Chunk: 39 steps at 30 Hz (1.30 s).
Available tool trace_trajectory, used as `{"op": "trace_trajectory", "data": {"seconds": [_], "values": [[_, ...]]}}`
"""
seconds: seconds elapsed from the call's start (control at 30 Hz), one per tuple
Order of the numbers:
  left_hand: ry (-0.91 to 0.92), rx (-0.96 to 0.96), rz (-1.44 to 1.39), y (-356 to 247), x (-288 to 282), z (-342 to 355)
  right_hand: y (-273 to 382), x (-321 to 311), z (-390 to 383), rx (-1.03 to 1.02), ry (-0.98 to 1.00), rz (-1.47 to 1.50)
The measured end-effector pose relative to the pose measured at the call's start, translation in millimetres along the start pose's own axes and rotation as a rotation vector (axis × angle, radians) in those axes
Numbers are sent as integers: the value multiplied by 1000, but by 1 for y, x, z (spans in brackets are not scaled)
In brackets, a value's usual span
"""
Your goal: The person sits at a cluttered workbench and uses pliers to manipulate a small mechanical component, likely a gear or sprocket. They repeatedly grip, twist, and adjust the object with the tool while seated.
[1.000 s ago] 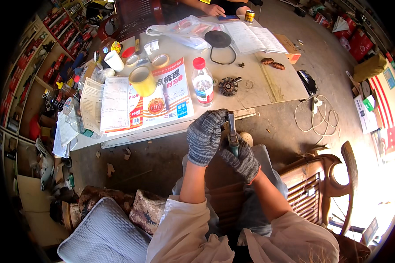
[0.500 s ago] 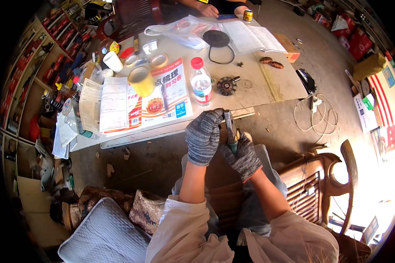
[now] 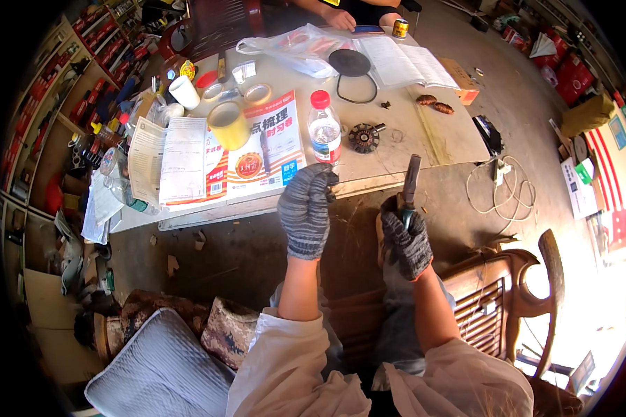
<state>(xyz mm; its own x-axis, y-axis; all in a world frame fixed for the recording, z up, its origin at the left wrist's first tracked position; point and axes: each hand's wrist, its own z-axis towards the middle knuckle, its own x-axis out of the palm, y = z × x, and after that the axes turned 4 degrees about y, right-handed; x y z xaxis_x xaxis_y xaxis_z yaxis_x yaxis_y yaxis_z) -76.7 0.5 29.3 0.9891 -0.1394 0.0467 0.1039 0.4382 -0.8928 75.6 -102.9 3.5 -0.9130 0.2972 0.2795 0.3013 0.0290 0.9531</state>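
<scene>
My right hand point(image 3: 407, 240), in a grey knitted glove, is closed around the green handles of a pair of pliers point(image 3: 412, 182), whose metal jaws point up and away from me past the table's front edge. My left hand point(image 3: 305, 212), gloved the same way, is closed just in front of the table. A small dark piece pokes out at its fingertips, too small to name. Beyond it stands a clear water bottle point(image 3: 325, 132) with a red cap. Right of the bottle lies a round motor part with copper windings point(image 3: 364, 137), a short shaft sticking out.
The table point(image 3: 424, 153) bears a yellow tape roll point(image 3: 228, 126), printed booklets point(image 3: 264, 149), a plastic bag point(image 3: 292, 50), a black disc with a belt point(image 3: 350, 62) and an open book point(image 3: 403, 62). Another person's hand point(image 3: 341, 19) rests at the far edge. A wooden chair point(image 3: 490, 306) stands at right.
My hands have drawn apart: the right one has moved right with the pliers, the left one slightly left with the small dark piece. The pliers no longer meet the left hand's fingertips.
</scene>
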Motion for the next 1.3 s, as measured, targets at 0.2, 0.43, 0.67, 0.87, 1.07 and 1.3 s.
{"op": "trace_trajectory", "data": {"seconds": [0.2,0.43,0.67,0.87,1.07,1.3], "values": [[109,183,305,7,6,-1,-9,15,-7,-194,268,-93],[159,284,444,0,7,-1,-20,20,0,-209,315,-383],[178,351,430,0,8,-1,-9,21,0,-233,297,-370],[186,277,333,-2,9,-3,-14,20,-1,-196,302,-240],[208,315,351,-2,8,-2,-5,23,-4,-266,284,-272],[199,18,66,-1,11,-3,-5,17,-7,-104,284,-55]]}}
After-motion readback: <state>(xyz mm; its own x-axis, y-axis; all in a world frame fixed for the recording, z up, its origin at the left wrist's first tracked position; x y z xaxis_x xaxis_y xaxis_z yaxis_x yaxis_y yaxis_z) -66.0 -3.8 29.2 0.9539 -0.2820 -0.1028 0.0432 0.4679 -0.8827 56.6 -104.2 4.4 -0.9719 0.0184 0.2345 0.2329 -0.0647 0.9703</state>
